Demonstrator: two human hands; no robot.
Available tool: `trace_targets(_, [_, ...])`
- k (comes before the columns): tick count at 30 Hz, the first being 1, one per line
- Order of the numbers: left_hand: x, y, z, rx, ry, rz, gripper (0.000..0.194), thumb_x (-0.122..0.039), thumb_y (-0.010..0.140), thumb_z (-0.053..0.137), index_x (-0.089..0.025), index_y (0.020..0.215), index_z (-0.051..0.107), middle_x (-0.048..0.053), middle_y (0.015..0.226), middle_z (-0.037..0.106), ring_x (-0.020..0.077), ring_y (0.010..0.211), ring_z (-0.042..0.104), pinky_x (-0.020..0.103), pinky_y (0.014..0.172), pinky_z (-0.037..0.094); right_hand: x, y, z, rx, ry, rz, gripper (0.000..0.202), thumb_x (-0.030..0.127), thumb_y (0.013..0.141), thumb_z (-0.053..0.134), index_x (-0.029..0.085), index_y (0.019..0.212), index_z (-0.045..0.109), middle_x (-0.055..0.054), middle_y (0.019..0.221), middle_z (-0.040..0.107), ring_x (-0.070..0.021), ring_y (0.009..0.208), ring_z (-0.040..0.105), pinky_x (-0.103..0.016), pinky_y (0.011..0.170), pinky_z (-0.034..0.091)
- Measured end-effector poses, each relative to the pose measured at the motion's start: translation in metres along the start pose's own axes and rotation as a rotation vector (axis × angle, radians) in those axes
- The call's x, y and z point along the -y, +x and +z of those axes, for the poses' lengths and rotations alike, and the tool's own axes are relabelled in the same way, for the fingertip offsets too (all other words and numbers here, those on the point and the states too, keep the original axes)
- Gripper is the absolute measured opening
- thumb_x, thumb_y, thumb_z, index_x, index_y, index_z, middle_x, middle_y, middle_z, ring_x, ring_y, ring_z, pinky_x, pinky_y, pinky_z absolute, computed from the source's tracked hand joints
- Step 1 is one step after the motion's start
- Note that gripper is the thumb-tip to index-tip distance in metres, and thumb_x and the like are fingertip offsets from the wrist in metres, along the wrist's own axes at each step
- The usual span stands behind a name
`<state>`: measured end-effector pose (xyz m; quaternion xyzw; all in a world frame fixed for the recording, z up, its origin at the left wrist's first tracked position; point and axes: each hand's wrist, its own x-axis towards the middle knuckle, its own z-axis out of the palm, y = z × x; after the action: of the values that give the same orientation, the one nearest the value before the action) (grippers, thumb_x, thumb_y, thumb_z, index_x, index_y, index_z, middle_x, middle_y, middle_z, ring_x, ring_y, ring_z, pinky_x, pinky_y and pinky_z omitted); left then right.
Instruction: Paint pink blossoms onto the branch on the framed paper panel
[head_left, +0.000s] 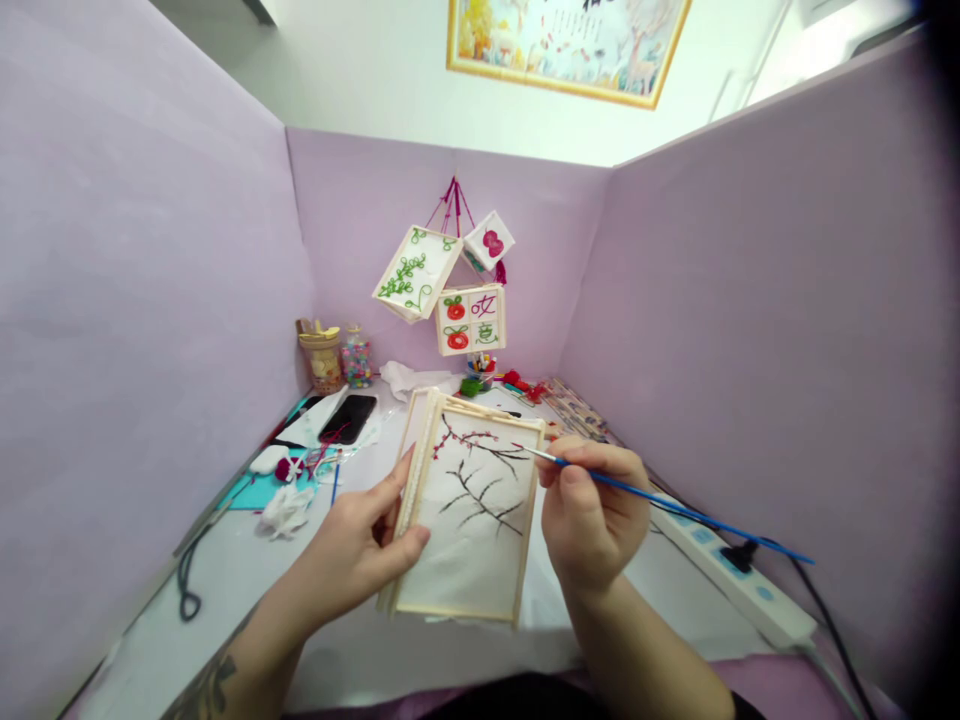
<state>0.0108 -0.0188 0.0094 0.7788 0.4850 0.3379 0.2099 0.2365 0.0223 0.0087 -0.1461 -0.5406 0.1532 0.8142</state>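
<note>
My left hand (371, 540) grips the left side of a wooden-framed paper lantern (465, 575), thumb on its front face. Black branches are painted on that white face, and small red blossoms dot the upper one. In my right hand (596, 510) is a thin blue paintbrush (675, 492), pinched near its bristle end. Its reddish tip points left at the upper right of the painted face; whether it touches the paper I cannot tell.
A phone (348, 419), crumpled tissue (286, 511) and teal sheet (251, 490) lie left. Behind stand a jar of beads (357, 360) and a pot of sticks (324, 362). A power strip (731, 570) runs along the right; decorated lanterns (472, 322) hang at the back panel.
</note>
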Motion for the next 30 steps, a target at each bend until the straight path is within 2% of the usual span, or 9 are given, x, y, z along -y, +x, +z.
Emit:
trace_targets(4, [0.0021,-0.0009,0.0005,-0.014,0.006,-0.001,0.077,-0.038,0.091,0.055,-0.013,0.159,0.03,-0.01,0.062,0.031,0.0098,0.052,0.032,0.02,0.048,0.03,0.0,-0.0057,0.0001,0.088,-0.032,-0.05,0.015,0.014,0.09,0.06,0.024,0.102,0.062,-0.001,0.082,0.067,-0.0159,0.072,0.066,-0.031,0.063,0.056])
trace_targets(9, [0.0075,-0.0019,0.0026,-0.018,-0.015,-0.001,0.075,-0.04,0.092,0.055,-0.014,0.158,0.032,-0.009,0.063,0.033,0.0098,0.053,0.035,0.02,0.048,0.03,0.0029,-0.0066,0.0,0.205,-0.261,-0.108,0.017,0.007,0.086,0.062,0.023,0.092,0.065,0.0,0.076,0.067,-0.0153,0.07,0.065,-0.029,0.063,0.056])
trace_targets(17, [0.0048,-0.0018,0.0022,0.003,-0.049,-0.029,0.078,-0.041,0.09,0.057,-0.015,0.159,0.03,-0.009,0.062,0.037,0.0101,0.053,0.036,0.019,0.047,0.03,0.0005,-0.0087,0.0023,0.276,-0.348,-0.197,0.021,0.005,0.083,0.064,0.023,0.094,0.065,0.001,0.073,0.066,-0.0149,0.066,0.064,-0.029,0.061,0.055])
trace_targets(30, [0.0051,-0.0016,0.0025,0.019,-0.059,-0.03,0.079,-0.041,0.09,0.058,-0.014,0.159,0.029,-0.008,0.063,0.038,0.0102,0.054,0.039,0.02,0.049,0.033,0.0026,-0.007,0.0044,0.313,-0.397,-0.176,0.017,0.006,0.085,0.063,0.022,0.09,0.063,0.002,0.071,0.065,-0.013,0.064,0.062,-0.027,0.06,0.053])
